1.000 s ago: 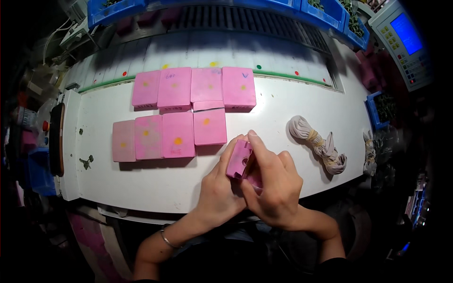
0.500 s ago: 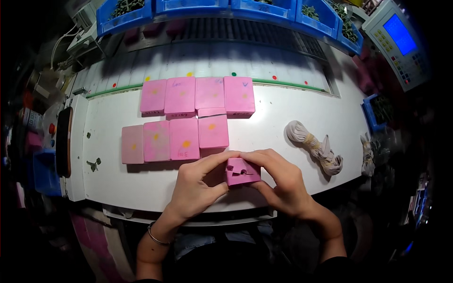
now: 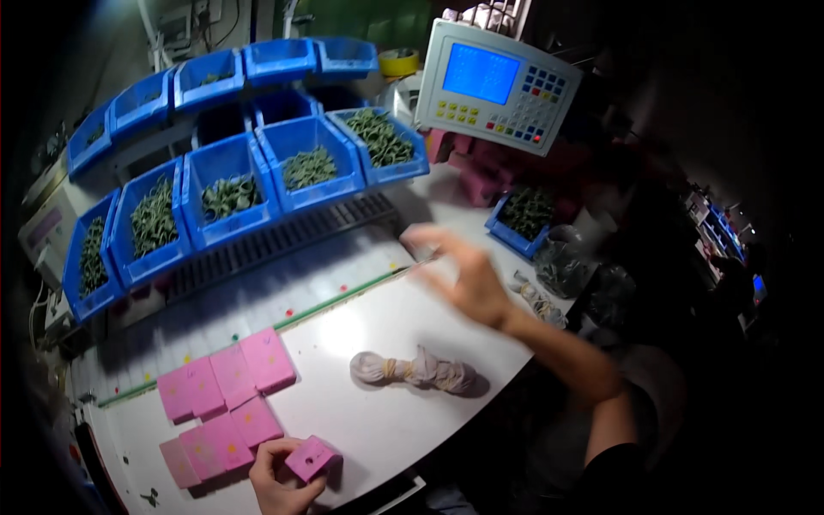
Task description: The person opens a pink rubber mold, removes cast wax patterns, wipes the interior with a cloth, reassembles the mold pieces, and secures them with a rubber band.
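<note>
Near the table's front edge my left hand [image 3: 279, 481] is closed round a small pink block [image 3: 316, 454], seemingly a rubber mould, with a small dark hole in its visible face. Beside that hand, two staggered rows of pink blocks [image 3: 232, 375] lie flat, several with yellow spots. My right hand [image 3: 468, 279] is raised over the far right part of the table, smeared by motion. Its thumb and fingers point left, and whether they hold anything is unclear. Below it on the table lies a tied bundle of greyish white cloth [image 3: 412, 371].
Blue bins [image 3: 232, 202] of small grey-green pieces stand in two tiers at the back left. A control panel [image 3: 498, 86] with a lit blue screen rises behind my right hand. Right of that hand sit another blue bin [image 3: 522, 221] and clear plastic bags [image 3: 562, 262].
My view has swung to the right. My right hand has let go of the pink block and moved up and away to the far right. My left hand still holds the block.
</note>
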Motion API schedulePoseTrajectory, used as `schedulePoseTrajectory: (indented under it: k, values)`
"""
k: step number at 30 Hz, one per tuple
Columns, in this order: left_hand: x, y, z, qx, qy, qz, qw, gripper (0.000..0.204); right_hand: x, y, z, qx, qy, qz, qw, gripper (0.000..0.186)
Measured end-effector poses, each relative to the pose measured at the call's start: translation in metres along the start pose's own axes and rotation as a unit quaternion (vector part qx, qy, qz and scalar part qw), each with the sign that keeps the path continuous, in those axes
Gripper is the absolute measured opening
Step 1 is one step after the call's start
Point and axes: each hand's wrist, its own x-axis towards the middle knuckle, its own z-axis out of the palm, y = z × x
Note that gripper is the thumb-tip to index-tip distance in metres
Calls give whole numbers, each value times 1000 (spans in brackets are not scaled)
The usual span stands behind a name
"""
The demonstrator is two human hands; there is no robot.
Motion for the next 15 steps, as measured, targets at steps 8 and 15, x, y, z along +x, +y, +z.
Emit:
schedulePoseTrajectory:
  k: [8, 15]
  values:
    - [23, 22, 24, 240, -24, 234, 942, 45, 75, 150, -145, -307, 311, 39, 898, 58]
    - [28, 21, 34, 241, 9, 269, 933, 32, 123, 214, -167, -214, 439, 137, 862, 102]
